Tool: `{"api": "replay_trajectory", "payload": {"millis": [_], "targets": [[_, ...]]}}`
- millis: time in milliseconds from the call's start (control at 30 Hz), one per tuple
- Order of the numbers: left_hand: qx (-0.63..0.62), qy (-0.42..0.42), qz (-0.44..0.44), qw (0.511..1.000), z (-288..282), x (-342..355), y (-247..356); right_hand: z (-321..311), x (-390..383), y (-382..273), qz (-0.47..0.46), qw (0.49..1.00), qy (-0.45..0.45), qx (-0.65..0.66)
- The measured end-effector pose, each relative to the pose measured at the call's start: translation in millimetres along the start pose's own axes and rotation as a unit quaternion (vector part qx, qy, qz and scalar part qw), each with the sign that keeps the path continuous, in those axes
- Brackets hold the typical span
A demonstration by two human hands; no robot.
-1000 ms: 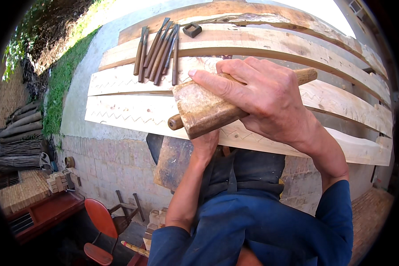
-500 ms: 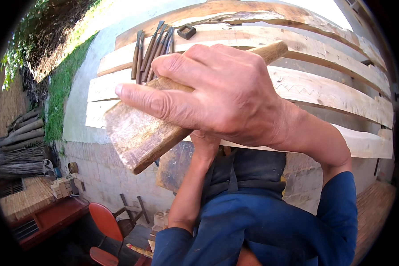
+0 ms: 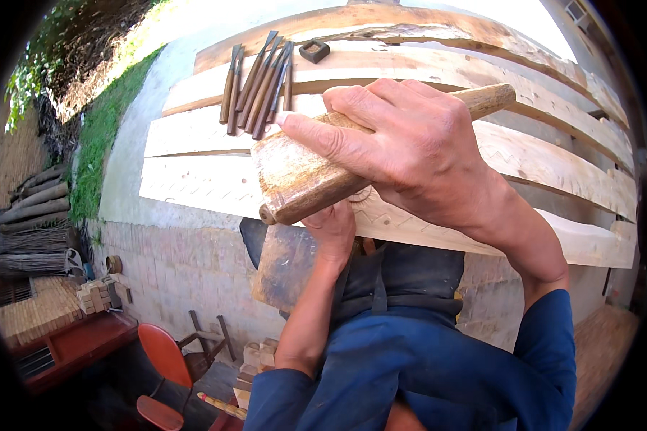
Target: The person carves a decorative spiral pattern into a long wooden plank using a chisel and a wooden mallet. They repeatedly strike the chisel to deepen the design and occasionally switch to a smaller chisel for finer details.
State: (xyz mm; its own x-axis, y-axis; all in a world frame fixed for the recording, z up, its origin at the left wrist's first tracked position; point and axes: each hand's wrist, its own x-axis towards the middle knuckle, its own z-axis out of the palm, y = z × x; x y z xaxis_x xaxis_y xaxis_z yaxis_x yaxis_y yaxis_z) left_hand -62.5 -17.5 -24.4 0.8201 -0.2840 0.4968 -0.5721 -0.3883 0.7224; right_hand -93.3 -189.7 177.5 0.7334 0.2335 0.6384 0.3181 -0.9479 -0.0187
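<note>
Seen from the head camera, a slatted worktop [image 3: 561,169] of long pale planks lies before a person in blue. The right hand [image 3: 417,136] is clamped around a wooden mallet [image 3: 302,176], held over the worktop's near edge, left of its middle, handle pointing right. Below it, at that edge, is the left hand [image 3: 333,230]; its fingers are partly hidden, so its grip cannot be told. A round brown wooden end [image 3: 267,214] peeks from under the mallet's corner. Dark-handled chisels [image 3: 259,90] and a small hollow black block [image 3: 314,50] rest toward the worktop's far left corner.
</note>
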Motion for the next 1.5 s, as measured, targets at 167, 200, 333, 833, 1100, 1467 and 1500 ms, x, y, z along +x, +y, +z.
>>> {"api": "replay_trajectory", "payload": {"millis": [167,200,333,833,1100,1467,1500], "targets": [[-0.068,0.047,-0.051,0.995,1,8,5,0,-6,4,0.033,0.999,0.005,0.025],[-0.069,0.053,-0.050,0.995,3,8,4,1,-7,5,0.039,0.999,0.004,0.031],[-0.053,0.036,-0.048,0.997,2,4,0,4,-10,7,0.041,0.998,0.000,0.037],[-0.034,0.018,-0.004,0.999,4,-1,0,9,-19,12,0.034,0.999,0.006,0.030],[0.035,0.020,0.040,0.998,4,-1,2,7,-21,13,0.032,0.999,0.016,0.011],[-0.031,-0.018,0.074,0.997,-3,-16,-3,-8,-8,5,-0.008,0.983,0.167,0.070],[-0.106,-0.055,-0.024,0.993,-2,-19,7,-11,-9,4,-0.001,0.978,0.192,0.086]]}}
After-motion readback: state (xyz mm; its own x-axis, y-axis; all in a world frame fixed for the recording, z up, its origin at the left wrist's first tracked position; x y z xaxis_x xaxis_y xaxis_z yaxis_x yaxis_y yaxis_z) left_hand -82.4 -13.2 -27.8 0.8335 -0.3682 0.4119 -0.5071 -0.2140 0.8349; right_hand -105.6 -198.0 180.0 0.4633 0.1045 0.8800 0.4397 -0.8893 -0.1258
